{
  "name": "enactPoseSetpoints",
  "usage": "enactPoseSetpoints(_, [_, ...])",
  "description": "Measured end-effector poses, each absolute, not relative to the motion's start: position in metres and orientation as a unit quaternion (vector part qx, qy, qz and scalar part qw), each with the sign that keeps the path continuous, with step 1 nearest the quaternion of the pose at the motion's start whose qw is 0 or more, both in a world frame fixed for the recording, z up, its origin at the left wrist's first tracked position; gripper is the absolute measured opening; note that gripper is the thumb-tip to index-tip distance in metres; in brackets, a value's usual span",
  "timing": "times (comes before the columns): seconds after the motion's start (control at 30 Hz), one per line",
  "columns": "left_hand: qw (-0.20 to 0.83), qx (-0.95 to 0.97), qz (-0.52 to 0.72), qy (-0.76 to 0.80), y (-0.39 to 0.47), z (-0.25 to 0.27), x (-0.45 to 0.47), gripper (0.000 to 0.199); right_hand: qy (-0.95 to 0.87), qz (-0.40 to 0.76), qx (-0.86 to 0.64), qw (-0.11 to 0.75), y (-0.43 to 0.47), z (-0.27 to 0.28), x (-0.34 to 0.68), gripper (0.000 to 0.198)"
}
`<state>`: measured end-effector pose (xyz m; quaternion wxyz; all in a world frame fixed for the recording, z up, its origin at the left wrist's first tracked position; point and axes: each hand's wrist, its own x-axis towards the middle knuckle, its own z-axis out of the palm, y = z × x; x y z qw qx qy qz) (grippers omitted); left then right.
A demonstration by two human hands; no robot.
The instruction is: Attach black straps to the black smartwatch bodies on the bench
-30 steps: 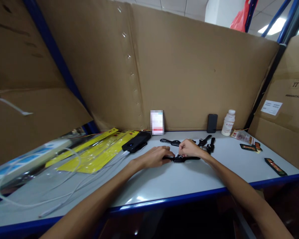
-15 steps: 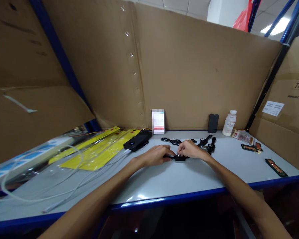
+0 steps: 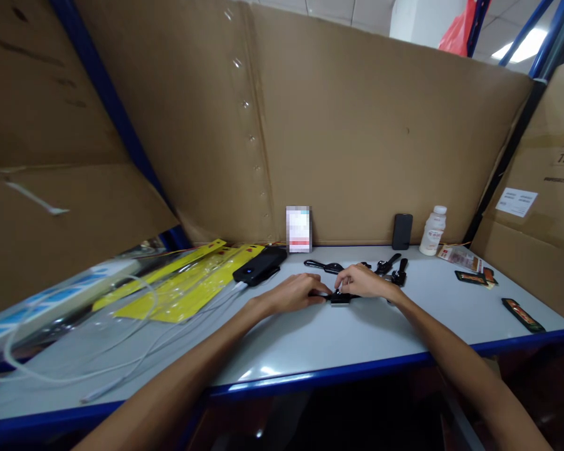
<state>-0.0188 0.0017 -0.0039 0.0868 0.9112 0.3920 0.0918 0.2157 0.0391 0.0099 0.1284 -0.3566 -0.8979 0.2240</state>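
Note:
A black spokeshave (image 3: 341,300) lies on the grey-white tabletop between my hands, its flat metal sole edge toward me. My left hand (image 3: 295,293) is closed around its left handle. From above, my right hand (image 3: 361,280) pinches a small shiny part at the middle of the tool, which looks like an adjusting screw; the fingers partly cover it. Just behind lies a second black spokeshave (image 3: 329,267), its right part hidden by my right hand. More black spokeshave pieces (image 3: 398,274) rest to the right of that hand.
Yellow packaging cards (image 3: 192,285), a black power bank (image 3: 259,265) and white cables (image 3: 155,341) occupy the left. At the back stand a lit phone (image 3: 299,230), a dark phone (image 3: 402,232) and a white bottle (image 3: 433,232). Small dark packets (image 3: 521,314) lie right. Cardboard walls (image 3: 357,138) enclose the table.
My right fingers have shifted slightly at the middle of the spokeshave. Both hands otherwise keep their places, and the view has moved very little.

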Motion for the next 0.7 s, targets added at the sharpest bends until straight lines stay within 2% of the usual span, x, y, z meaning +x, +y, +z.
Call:
enactPoseSetpoints(0.17, [0.081,0.911,0.087,0.395,0.002,-0.004,-0.019,0.031,-0.907,0.2,-0.342,0.142,0.038,0.008,0.212,0.01])
enactPoseSetpoints(0.4, [0.084,0.907,0.082,0.404,-0.001,-0.001,-0.017,0.033,-0.897,0.15,-0.378,0.175,0.03,0.003,0.201,0.014])
enactPoseSetpoints(0.7, [0.088,0.905,0.074,0.409,0.001,-0.003,-0.018,0.034,-0.808,0.306,-0.469,0.182,0.035,-0.002,0.196,0.012])
